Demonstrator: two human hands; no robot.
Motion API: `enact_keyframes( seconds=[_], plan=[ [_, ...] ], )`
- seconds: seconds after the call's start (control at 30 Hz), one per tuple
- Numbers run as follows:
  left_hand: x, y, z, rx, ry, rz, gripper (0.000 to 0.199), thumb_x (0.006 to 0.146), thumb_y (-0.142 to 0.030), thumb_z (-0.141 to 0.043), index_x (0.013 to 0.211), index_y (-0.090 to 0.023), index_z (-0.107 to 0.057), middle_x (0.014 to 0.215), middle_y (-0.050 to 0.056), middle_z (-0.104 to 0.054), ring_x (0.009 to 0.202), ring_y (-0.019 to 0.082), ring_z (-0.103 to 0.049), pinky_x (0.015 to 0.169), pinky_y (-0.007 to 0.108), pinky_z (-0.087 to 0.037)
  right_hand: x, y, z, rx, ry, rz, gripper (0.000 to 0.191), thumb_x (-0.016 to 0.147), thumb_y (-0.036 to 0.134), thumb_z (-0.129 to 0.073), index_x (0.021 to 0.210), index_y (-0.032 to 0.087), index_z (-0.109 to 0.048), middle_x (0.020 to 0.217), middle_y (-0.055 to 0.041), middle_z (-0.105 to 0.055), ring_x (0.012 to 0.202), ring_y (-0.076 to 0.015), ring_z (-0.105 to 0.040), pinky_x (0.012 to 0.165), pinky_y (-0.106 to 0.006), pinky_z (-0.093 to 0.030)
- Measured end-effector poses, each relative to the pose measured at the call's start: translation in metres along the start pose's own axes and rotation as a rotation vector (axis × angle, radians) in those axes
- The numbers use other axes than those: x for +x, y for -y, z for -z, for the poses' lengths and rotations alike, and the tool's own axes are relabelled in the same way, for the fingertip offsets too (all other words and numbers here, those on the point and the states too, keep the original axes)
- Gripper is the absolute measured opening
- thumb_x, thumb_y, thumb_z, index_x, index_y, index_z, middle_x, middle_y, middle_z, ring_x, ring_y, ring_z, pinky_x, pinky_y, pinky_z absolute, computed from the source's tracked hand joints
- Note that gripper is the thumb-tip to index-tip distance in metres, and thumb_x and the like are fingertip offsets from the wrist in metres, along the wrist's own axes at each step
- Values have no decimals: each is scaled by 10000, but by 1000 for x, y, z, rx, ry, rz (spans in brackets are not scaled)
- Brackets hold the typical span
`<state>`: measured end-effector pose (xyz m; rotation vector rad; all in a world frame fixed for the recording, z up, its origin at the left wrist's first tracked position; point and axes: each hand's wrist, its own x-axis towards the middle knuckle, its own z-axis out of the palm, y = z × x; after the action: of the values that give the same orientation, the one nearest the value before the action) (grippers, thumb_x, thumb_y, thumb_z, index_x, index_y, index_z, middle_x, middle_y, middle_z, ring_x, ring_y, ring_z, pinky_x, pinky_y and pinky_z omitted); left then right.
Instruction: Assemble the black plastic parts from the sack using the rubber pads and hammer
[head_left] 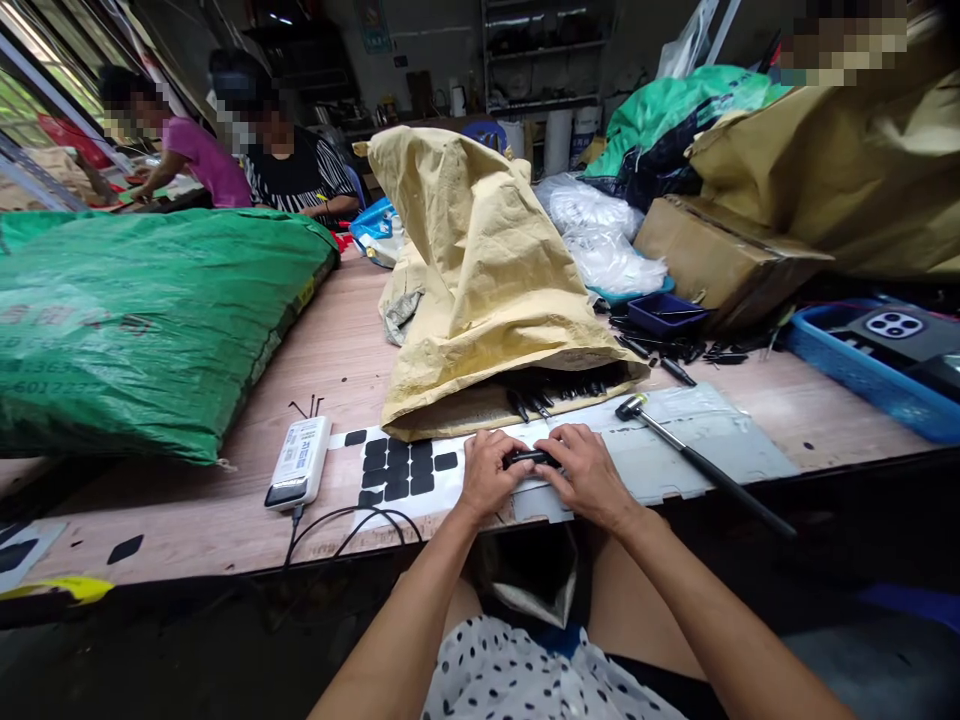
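Note:
Both my hands meet at the table's front edge around a short black cylindrical piece (534, 457). My left hand (487, 468) grips its left end, and my right hand (589, 468) grips its right end, fingers bent onto it. Just left of my hands lies a white sheet with black rounded-square stickers (397, 470). Behind them a tan paper sack (480, 270) lies with its mouth towards me, several black pieces (536, 400) spilling from it. A hammer (697, 465) with a black handle rests to the right of my right hand, on a pale flat board (705, 430).
A full green sack (135, 330) fills the left side. A white power bank (300, 465) with cables sits nearer. At right are loose black parts (679, 372), a dark blue tray (667, 315), a cardboard box (720, 255) and a blue basket (862, 385). Two people sit at the far left.

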<state>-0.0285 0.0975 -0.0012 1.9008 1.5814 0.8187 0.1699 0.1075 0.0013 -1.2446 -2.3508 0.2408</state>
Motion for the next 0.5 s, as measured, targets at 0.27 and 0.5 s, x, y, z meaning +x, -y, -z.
enact_keyframes(
  seconds=[0.27, 0.5],
  plan=[
    [0, 8, -1, -245, -123, 56, 287, 809, -406, -784, 1035, -234, -743, 844, 26, -712, 890, 215, -625, 937, 371, -449, 1, 33, -22, 118, -164, -300, 263, 984, 346, -504, 1066, 210, -714, 920, -80, -703, 874, -240, -553, 786, -362, -401],
    [1, 7, 2, -185, -66, 29, 171, 851, -377, -708, 943, -239, -745, 850, -5, -721, 852, 190, -635, 961, 371, -433, 1, 48, -20, 288, -57, -416, 302, 891, 325, -608, 1159, 208, -682, 857, -57, -732, 796, -220, -634, 770, -336, -474]
  ],
)
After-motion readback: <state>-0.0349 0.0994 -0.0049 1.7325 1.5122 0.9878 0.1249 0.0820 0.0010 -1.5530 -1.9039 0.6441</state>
